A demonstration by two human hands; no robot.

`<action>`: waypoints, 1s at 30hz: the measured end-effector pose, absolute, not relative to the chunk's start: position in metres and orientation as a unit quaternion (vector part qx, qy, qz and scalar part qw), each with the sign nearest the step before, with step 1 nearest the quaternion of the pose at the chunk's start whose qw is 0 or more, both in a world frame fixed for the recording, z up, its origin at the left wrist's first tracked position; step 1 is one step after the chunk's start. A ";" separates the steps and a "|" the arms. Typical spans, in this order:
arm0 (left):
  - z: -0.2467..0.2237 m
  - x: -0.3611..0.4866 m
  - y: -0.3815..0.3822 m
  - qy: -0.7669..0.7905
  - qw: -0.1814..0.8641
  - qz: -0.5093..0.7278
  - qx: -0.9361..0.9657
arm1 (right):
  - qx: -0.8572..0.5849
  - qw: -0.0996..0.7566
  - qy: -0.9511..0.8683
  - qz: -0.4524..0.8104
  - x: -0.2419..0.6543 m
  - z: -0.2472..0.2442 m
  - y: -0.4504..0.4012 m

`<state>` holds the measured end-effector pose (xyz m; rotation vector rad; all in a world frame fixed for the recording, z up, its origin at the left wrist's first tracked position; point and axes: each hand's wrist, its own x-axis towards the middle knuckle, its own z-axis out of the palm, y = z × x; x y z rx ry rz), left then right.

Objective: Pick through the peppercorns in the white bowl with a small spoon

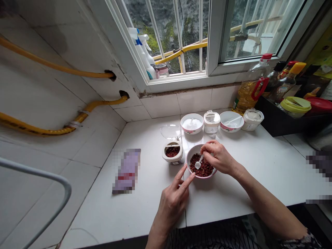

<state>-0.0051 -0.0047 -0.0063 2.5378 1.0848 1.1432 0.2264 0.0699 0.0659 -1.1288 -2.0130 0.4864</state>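
Note:
A bowl of dark red-brown peppercorns [200, 176] sits on the white tiled counter. Pinched in my right hand [220, 157] is a small white spoon [198, 164], its scoop down at the peppercorns. My left hand [173, 200] rests two stretched fingertips against the bowl's near left rim, fingers apart. Just left of the bowl stands a white seasoning jar [173, 159], partly filled with the same peppercorns, its clear lid [170, 132] flipped up. My right hand hides part of the bowl's far right side.
Behind are a bowl of white granules [192, 123], a clear-lidded jar [211, 121], a bowl with a white spoon [231, 121] and another jar [252, 119]. An oil bottle [250, 86] stands by the window. A purple packet [127, 171] lies left; a black rack [275, 119] is right.

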 end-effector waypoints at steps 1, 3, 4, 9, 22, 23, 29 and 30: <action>-0.006 -0.005 -0.005 0.362 0.078 0.383 0.846 | -0.441 0.375 -0.791 0.196 0.224 0.065 0.070; -0.005 -0.005 -0.005 0.362 0.080 0.385 0.845 | -0.447 0.368 -0.787 0.214 0.222 0.064 0.069; -0.005 -0.005 -0.005 0.362 0.080 0.385 0.845 | -0.452 0.369 -0.780 0.227 0.221 0.065 0.069; -0.004 -0.004 -0.004 0.361 0.084 0.383 0.846 | -0.483 0.404 -0.693 0.352 0.225 0.069 0.069; -0.002 -0.004 -0.005 0.367 0.085 0.374 0.847 | -0.493 0.412 -0.681 0.350 0.225 0.070 0.071; -0.002 -0.004 -0.005 0.368 0.085 0.374 0.847 | -0.495 0.416 -0.664 0.375 0.226 0.070 0.071; -0.003 -0.004 -0.005 0.368 0.083 0.377 0.846 | -0.515 0.426 -0.608 0.429 0.226 0.071 0.072; -0.003 -0.004 -0.005 0.366 0.081 0.379 0.846 | -0.518 0.428 -0.606 0.426 0.226 0.070 0.072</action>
